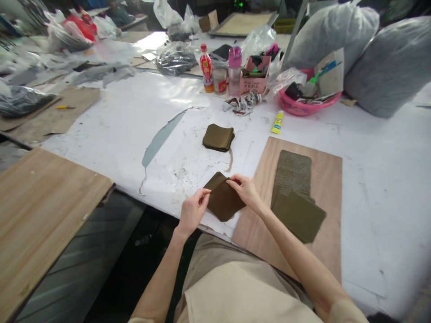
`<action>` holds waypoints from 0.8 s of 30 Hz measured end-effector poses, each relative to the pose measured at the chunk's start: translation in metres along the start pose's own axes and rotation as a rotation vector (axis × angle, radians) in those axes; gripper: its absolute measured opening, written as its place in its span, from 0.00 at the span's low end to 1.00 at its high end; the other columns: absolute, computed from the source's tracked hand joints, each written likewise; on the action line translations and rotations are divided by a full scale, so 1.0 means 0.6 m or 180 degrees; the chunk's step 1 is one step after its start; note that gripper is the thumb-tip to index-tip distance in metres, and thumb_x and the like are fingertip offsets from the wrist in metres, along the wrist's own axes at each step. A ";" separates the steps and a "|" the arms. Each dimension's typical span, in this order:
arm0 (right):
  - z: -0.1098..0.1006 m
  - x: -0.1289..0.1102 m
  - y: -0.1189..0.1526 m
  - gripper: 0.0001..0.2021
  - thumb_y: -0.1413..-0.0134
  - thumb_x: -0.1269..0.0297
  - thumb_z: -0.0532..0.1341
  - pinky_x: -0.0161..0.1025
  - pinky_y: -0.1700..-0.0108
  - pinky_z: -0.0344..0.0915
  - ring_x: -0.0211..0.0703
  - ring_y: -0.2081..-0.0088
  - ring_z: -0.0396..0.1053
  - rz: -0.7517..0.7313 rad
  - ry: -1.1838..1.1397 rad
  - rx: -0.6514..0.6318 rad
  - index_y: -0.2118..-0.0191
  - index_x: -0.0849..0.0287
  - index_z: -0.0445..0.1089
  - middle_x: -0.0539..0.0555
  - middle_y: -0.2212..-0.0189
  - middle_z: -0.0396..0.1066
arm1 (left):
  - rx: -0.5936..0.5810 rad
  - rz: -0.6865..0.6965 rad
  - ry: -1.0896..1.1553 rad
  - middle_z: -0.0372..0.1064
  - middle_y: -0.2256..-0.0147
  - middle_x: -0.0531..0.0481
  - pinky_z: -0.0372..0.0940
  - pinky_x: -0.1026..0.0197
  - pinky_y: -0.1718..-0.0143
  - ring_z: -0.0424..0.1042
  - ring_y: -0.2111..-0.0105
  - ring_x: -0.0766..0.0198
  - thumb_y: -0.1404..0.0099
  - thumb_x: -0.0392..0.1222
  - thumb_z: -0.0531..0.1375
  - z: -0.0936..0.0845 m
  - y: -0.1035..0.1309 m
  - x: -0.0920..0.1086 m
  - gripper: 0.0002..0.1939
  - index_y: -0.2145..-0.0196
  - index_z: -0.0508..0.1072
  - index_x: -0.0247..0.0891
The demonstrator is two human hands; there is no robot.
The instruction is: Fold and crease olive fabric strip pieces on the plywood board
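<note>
Between my two hands is a dark brown fabric piece (225, 199), its corners pinched by the fingertips. My left hand (194, 210) grips its left corner, and my right hand (245, 190) pinches the upper right edge. Under it, another brown piece (215, 180) shows at the top. Farther back sits a neat stack of brown pieces (218, 137). To the right, on a wooden board (328, 179), olive pieces (299, 217) lie fanned over a grey-green textured piece (292, 172).
A yellow glue tube (277, 123) lies behind the board. At the back stand a red-capped bottle (206, 69), a pink-lidded bottle (235, 72), a pink box (254, 83) and a pink basin (308, 106). A plywood sheet (50, 193) is at the left, beside a dark gap.
</note>
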State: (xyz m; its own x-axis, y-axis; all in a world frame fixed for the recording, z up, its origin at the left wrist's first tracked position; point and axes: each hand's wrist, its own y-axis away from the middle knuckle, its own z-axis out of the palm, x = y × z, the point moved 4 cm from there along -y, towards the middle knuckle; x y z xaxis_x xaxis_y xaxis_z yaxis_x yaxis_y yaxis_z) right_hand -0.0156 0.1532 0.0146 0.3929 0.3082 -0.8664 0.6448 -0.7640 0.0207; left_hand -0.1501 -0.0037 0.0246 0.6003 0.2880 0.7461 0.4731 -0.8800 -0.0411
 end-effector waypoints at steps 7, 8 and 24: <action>0.043 -0.019 -0.041 0.07 0.41 0.63 0.61 0.39 0.55 0.61 0.46 0.53 0.66 -0.0169 0.1172 0.0097 0.58 0.55 0.72 0.54 0.59 0.71 | 0.0471 0.0330 -0.1421 0.72 0.66 0.47 0.61 0.59 0.65 0.70 0.64 0.57 0.31 0.38 0.54 0.012 -0.016 -0.034 0.06 0.63 0.71 0.39; 0.042 -0.020 -0.037 0.10 0.41 0.62 0.61 0.40 0.54 0.61 0.47 0.51 0.65 -0.0183 0.1358 0.0137 0.54 0.55 0.71 0.56 0.56 0.70 | 0.0494 0.0334 -0.1481 0.71 0.66 0.47 0.60 0.59 0.65 0.70 0.64 0.56 0.31 0.38 0.55 0.014 -0.016 -0.035 0.05 0.63 0.71 0.39; 0.033 -0.025 -0.041 0.24 0.52 0.51 0.70 0.44 0.58 0.63 0.56 0.54 0.68 0.0545 0.2539 -0.0659 0.55 0.63 0.67 0.64 0.57 0.72 | 0.0945 -0.0141 -0.0137 0.69 0.63 0.47 0.65 0.62 0.64 0.70 0.65 0.63 0.30 0.40 0.52 -0.029 -0.019 -0.105 0.09 0.59 0.72 0.37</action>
State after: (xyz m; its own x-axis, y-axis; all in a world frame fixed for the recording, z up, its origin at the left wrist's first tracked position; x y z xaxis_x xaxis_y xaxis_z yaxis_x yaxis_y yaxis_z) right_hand -0.0503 0.1561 0.0175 0.7917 0.5651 -0.2323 0.6108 -0.7413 0.2782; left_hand -0.2045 -0.0184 -0.0103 0.5988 0.3448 0.7229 0.6634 -0.7193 -0.2064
